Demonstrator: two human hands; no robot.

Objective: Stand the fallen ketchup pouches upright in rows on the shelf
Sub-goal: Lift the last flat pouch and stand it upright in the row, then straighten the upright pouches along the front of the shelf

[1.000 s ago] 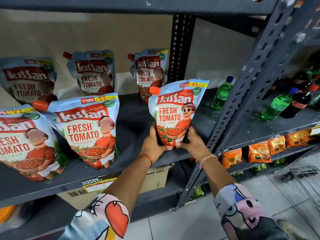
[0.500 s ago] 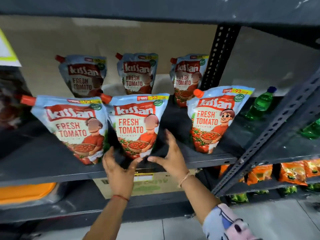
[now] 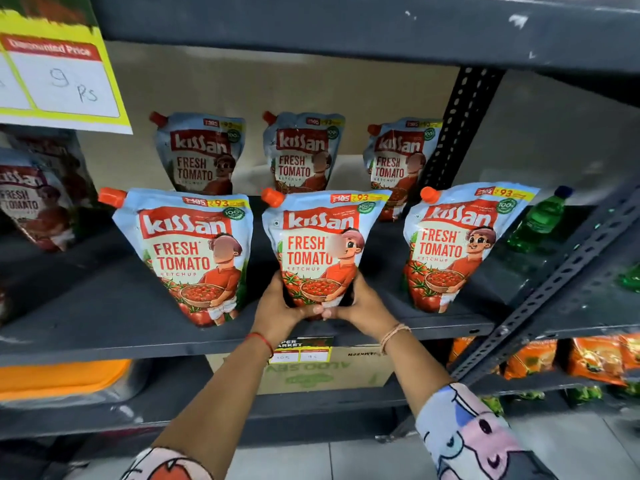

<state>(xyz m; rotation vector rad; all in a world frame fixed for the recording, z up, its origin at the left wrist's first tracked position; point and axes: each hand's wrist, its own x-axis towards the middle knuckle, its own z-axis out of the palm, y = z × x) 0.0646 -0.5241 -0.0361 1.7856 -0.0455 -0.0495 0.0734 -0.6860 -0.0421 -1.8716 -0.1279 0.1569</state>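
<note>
Blue and red ketchup pouches with orange caps stand upright in two rows on the dark grey shelf point(image 3: 104, 327). The front row holds a left pouch point(image 3: 194, 251), a middle pouch point(image 3: 318, 244) and a right pouch point(image 3: 453, 244). Three more stand behind: back left pouch point(image 3: 201, 154), back middle pouch point(image 3: 301, 154), back right pouch point(image 3: 398, 154). My left hand point(image 3: 277, 306) and my right hand point(image 3: 363, 306) clasp the base of the middle front pouch from both sides, thumbs meeting under it.
More pouches point(image 3: 38, 202) lean at the far left under a yellow price sign point(image 3: 59, 71). A perforated upright post point(image 3: 460, 123) bounds the bay on the right. Green bottles point(image 3: 536, 223) lie beyond it. A cardboard box point(image 3: 311, 372) and orange packets point(image 3: 588, 358) sit below.
My hands left the right front pouch standing, moved left, and have now closed around the base of the middle front pouch. The view has shifted left.
</note>
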